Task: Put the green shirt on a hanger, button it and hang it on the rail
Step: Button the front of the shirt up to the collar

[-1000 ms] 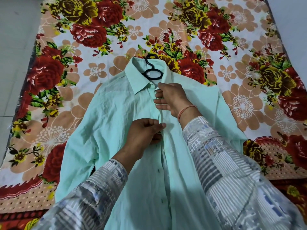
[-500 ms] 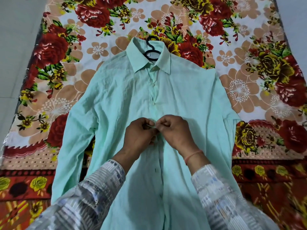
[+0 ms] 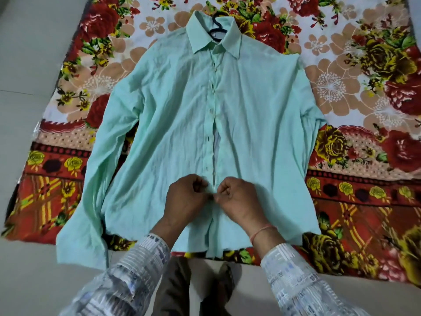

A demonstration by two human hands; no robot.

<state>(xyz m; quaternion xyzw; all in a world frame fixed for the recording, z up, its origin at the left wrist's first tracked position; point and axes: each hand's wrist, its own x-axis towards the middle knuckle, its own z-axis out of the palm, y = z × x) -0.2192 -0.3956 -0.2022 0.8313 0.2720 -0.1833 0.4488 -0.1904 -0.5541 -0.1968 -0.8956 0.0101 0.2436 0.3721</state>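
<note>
On the floor, a red floral printed cloth carries your pale green cotton shirt, black plastic hanger in its collar. Near the cloth's front edge, your left hand and right hand pinch the shirt's placket.

Left hand, right hand pinch green shirt placket; hanger inside collar.

shirt flat on bedsheet, hanger inside collar
</note>
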